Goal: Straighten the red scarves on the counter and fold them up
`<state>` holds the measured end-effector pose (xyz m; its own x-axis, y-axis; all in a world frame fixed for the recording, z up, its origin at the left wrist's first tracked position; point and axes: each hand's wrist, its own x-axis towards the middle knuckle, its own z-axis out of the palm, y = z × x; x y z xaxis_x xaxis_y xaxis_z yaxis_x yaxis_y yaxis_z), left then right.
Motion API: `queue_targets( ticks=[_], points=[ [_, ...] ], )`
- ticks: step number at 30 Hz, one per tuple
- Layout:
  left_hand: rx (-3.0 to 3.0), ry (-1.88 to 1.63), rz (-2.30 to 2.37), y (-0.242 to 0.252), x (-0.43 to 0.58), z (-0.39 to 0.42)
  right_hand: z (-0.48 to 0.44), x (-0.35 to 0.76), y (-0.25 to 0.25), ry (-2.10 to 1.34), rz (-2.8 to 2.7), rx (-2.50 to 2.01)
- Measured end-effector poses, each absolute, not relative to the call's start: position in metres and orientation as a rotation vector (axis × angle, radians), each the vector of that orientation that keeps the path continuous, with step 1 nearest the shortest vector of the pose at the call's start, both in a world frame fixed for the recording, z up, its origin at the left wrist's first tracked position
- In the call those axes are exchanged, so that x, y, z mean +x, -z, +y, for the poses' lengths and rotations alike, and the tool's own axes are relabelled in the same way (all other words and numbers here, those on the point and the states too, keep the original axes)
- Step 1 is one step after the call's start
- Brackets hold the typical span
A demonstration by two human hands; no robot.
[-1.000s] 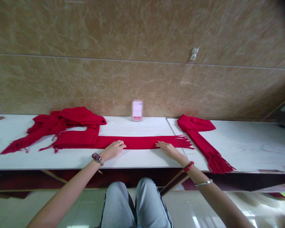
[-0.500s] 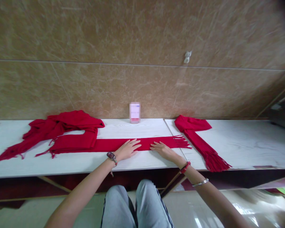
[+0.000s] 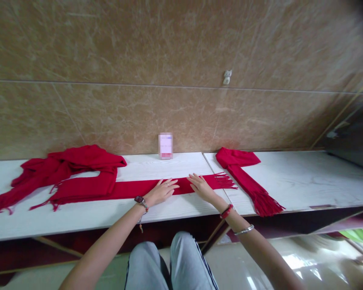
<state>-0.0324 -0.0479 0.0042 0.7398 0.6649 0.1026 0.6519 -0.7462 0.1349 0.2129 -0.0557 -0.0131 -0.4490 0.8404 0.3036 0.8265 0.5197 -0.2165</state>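
Note:
A long red scarf (image 3: 130, 190) lies flat in a narrow strip on the white table (image 3: 121, 223), its fringe spread at the right end. My left hand (image 3: 161, 192) rests on the middle of the strip, fingers stretched and a ring on one of them. Just right of it, my right hand (image 3: 202, 187) lies on the same strip with its fingers extended. At the strip's left end, folded red cloth with fringe joins or overlaps a crumpled red scarf heap (image 3: 75, 159); which one I cannot tell.
Another red scarf (image 3: 243, 177) lies bent on the right, its fringe near the front edge. A small upright box or screen (image 3: 165, 146), blurred out, stands against the tiled wall (image 3: 115, 117). A white cat-shaped hook (image 3: 227, 77) is on the wall. Dark shelving lies below the tabletop.
My right hand has moved up, farther across the strip toward the wall. My left hand stays at about the same spot on the scarf. The camera view has turned slightly.

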Motion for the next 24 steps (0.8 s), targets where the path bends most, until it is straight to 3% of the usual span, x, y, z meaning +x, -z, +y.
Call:
queue_targets(
  ticks=[6,16,19,24],
  points=[
    [2.861,-0.267,1.345,0.021,-0.016,-0.034,-0.043,0.208,0.024,0.093,-2.434,-1.68],
    [2.843,-0.25,1.345,0.023,-0.016,-0.033,-0.059,0.339,0.034,0.38,-2.41,-1.954],
    [2.787,-0.244,1.33,0.016,-0.015,-0.037,-0.053,0.325,0.033,0.366,-2.214,-1.973],
    [2.752,-0.355,1.511,0.002,-0.043,-0.044,-0.042,0.23,0.028,0.192,-2.359,-1.582]
  ],
)
